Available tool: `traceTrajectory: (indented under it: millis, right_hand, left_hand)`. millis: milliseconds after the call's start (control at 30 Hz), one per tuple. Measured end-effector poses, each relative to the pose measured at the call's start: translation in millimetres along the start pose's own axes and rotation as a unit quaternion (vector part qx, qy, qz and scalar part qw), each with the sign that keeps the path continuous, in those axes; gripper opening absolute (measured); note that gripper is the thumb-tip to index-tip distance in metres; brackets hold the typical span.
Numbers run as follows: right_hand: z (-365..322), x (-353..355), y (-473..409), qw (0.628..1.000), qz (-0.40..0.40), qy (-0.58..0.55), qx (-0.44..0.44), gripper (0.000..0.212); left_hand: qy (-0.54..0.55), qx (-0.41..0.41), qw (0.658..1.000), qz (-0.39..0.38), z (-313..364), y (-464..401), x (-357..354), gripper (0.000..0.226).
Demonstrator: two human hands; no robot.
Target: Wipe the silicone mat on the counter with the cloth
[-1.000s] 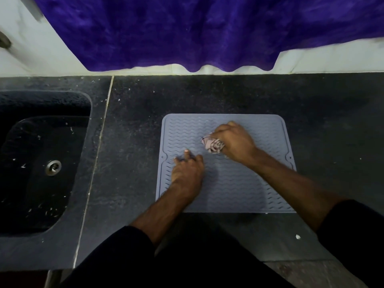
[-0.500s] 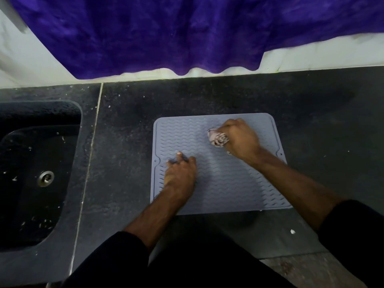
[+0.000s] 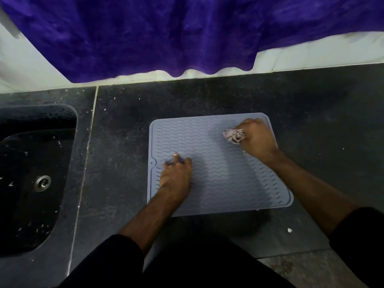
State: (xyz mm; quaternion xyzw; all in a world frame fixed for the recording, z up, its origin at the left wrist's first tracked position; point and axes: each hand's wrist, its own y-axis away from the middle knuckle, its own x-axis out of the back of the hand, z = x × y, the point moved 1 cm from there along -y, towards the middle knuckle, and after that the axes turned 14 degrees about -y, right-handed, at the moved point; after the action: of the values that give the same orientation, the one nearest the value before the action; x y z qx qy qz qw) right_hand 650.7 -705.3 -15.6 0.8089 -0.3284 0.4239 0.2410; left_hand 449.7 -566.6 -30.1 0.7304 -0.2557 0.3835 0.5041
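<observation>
A grey-blue silicone mat (image 3: 218, 173) with wavy ridges lies flat on the dark counter (image 3: 124, 142). My right hand (image 3: 257, 140) grips a crumpled pale cloth (image 3: 233, 135) and presses it onto the mat's far right corner. My left hand (image 3: 176, 173) rests on the mat near its left edge, fingertips down on the surface, holding nothing.
A dark sink (image 3: 31, 179) with a metal drain (image 3: 43, 182) is sunk into the counter at the left. A purple towel (image 3: 187, 34) hangs over the white wall behind. A small white scrap (image 3: 289, 230) lies on the counter near the front edge.
My right hand has slid the cloth across the mat from its middle toward the far right corner. My left hand has stayed planted near the left edge.
</observation>
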Motion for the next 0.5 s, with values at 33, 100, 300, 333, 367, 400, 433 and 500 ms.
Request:
traceTrajectory:
  millis: [33, 100, 300, 333, 367, 400, 433, 500]
  right_hand:
    - [-10, -8, 0, 1.0, -0.011, 0.011, 0.019, 0.026]
    - [-21, -25, 5, 0.996, -0.042, 0.062, 0.046, 0.032]
    - [30, -1, 11, 0.996, 0.015, 0.058, -0.07, 0.039]
    - [38, 5, 10, 0.993, 0.024, 0.061, -0.095, 0.041]
    - [43, 9, 9, 0.991, 0.027, 0.066, -0.114, 0.042]
    - [43, 13, 8, 0.99, 0.032, 0.061, -0.124, 0.04]
    - [40, 13, 5, 0.99, 0.038, 0.049, -0.123, 0.036]
    - [25, 10, 4, 0.996, 0.043, 0.026, -0.077, 0.024]
  left_hand:
    - [0.0, 0.001, 1.0, -0.001, 0, 0, 0, 0.077]
    - [0.006, 0.0, 1.0, -0.001, -1, 0, -1, 0.078]
    - [0.015, -0.008, 1.0, -0.01, -4, 1, -4, 0.081]
    - [0.016, -0.008, 1.0, -0.008, -4, 2, -3, 0.08]
    - [0.016, -0.007, 1.0, -0.006, -4, 2, -3, 0.08]
    - [0.016, -0.006, 1.0, -0.004, -3, 2, -2, 0.079]
    - [0.015, -0.004, 1.0, -0.004, -4, 2, -2, 0.079]
    - [0.012, -0.004, 1.0, -0.007, -3, 2, -1, 0.078]
